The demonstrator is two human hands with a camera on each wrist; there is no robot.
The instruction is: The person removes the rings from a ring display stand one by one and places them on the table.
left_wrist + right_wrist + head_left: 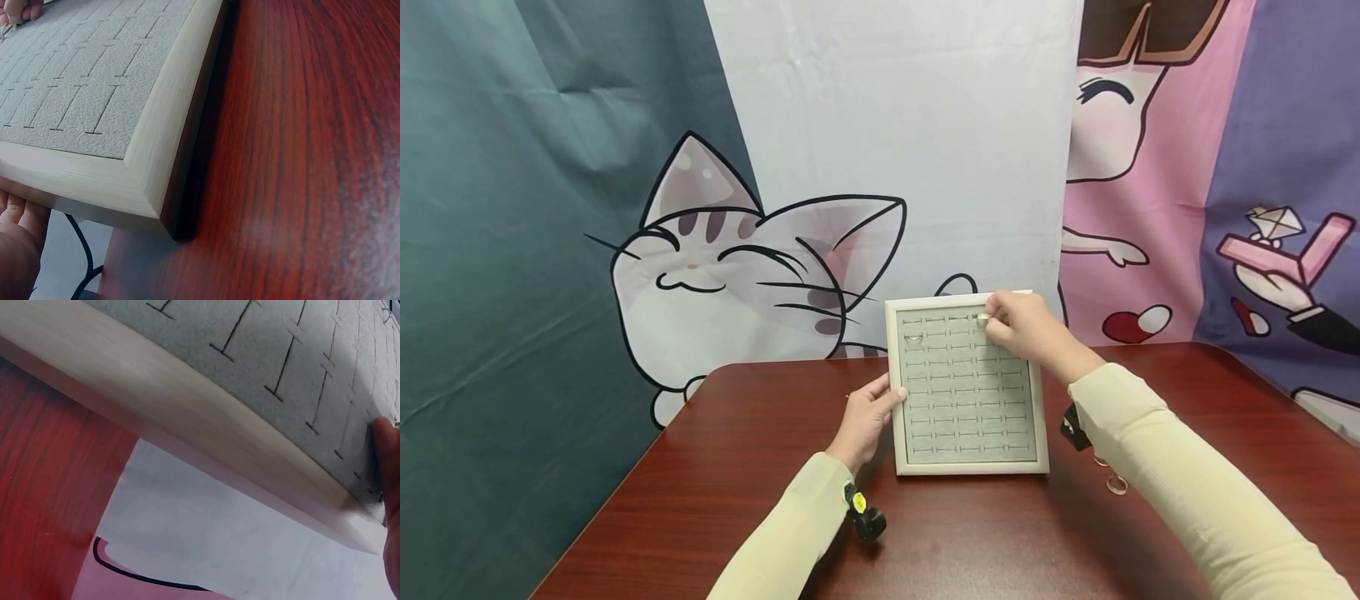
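Observation:
A ring display board [967, 392] with a pale frame and grey slotted padding stands tilted back on the table. My left hand [863, 421] grips its left edge, thumb on the front of the frame and fingers behind. At the upper right of the padding, my right hand [1026, 325] pinches a small ring [982, 319] against a top-row slot. The fingertips partly hide this ring. Another silver ring [913, 337] sits in a slot at the upper left. In the right wrist view, the right thumb [387, 450] lies close over the padding.
Two loose rings lie on the reddish-brown table [760, 467] by the right forearm, one ring [1117, 484] in full view and the other partly covered by the wrist camera [1075, 429]. Behind the table hangs a cartoon-printed cloth [895, 125].

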